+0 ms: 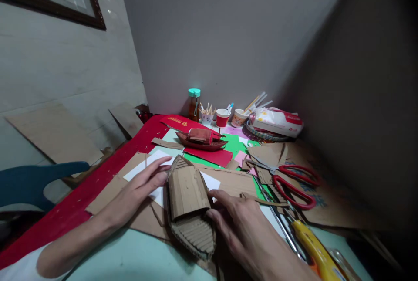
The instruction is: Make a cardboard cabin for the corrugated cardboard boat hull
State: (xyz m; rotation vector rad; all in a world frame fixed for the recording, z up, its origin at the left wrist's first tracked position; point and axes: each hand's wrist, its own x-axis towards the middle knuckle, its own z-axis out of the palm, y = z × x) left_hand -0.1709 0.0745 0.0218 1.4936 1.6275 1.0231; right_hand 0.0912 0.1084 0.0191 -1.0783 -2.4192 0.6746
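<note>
Cardboard boat: a brown corrugated cardboard boat [189, 204] lies on the table [130, 259] between the two hands, its pointed end away from the person, a curved cardboard cover over its middle.
Under the boat: it rests on flat cardboard sheets [228, 181] and partly on a sheet of white paper [153, 163].
Left hand: the left hand [140, 189] lies flat, palm down, on the white paper just beside the boat's left side; the fingers are stretched out and lie close together, the fingertips touching or nearly touching the boat's edge. It grips nothing.
Right hand: the right hand [238, 224] rests against the boat's right side, fingers bent slightly and a little apart, the tips at the edge of the cover. Whether it pinches the cardboard I cannot tell.
Near the right hand: red-handled scissors [294, 185] lie on cardboard scraps, and a yellow utility knife [313, 248] lies closer to the person.
Behind the boat: a small red model boat [202, 139] stands on red and green paper.
Back of the table: a bottle with a teal cap [193, 103], paper cups [222, 117] with sticks and a tissue pack [277, 120] stand by the wall.
Left edge: a red strip [98, 181] runs along the table, with a blue chair [32, 181] beyond it.
</note>
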